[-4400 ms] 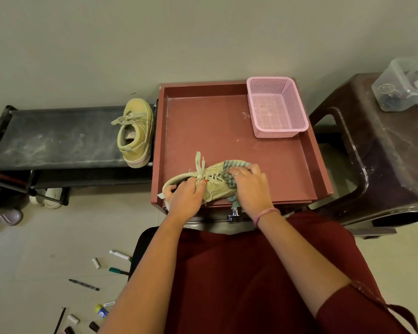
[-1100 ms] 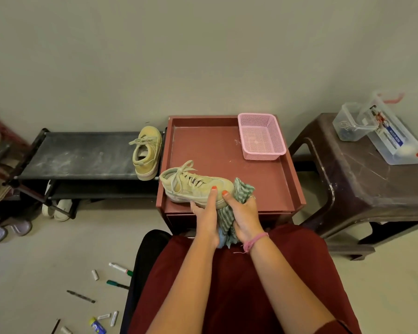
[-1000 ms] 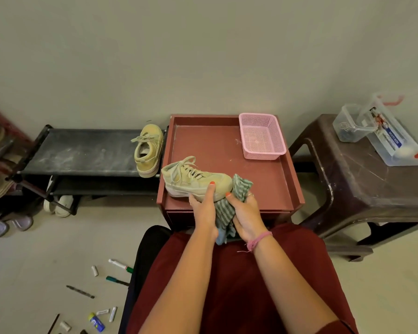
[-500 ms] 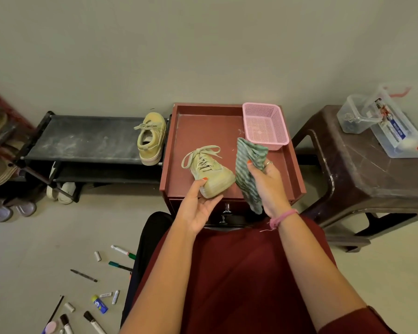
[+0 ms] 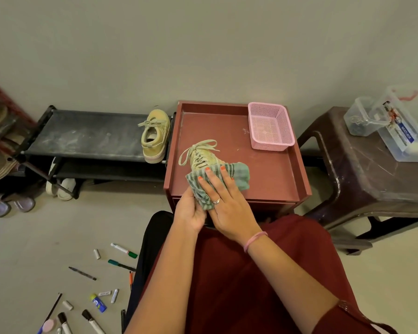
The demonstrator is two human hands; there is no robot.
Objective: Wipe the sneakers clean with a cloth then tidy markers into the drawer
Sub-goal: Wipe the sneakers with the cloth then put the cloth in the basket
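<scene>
A pale green sneaker point(image 5: 203, 157) is held over the front of the red cabinet's tray top point(image 5: 297, 165), toe towards me. My left hand point(image 5: 191, 210) grips its toe end from below and from the left. A green striped cloth point(image 5: 239, 174) is draped over the toe. My right hand point(image 5: 227, 203) presses on it with straight fingers. The second sneaker point(image 5: 155, 136) stands on the black shoe rack point(image 5: 87, 138). Several markers point(image 5: 123, 250) and caps lie on the floor at lower left. The drawer front point(image 5: 270, 207) shows under the tray.
A pink mesh basket point(image 5: 270, 126) sits in the tray's back right corner. A brown plastic stool point(image 5: 372, 177) with clear containers point(image 5: 396, 131) stands on the right. Other shoes lie under and left of the rack. My lap in red cloth fills the foreground.
Half a second ago my right hand held the cloth up beside the sneaker. Now it lies flat with the cloth over the toe, and my left hand has closed round the toe end.
</scene>
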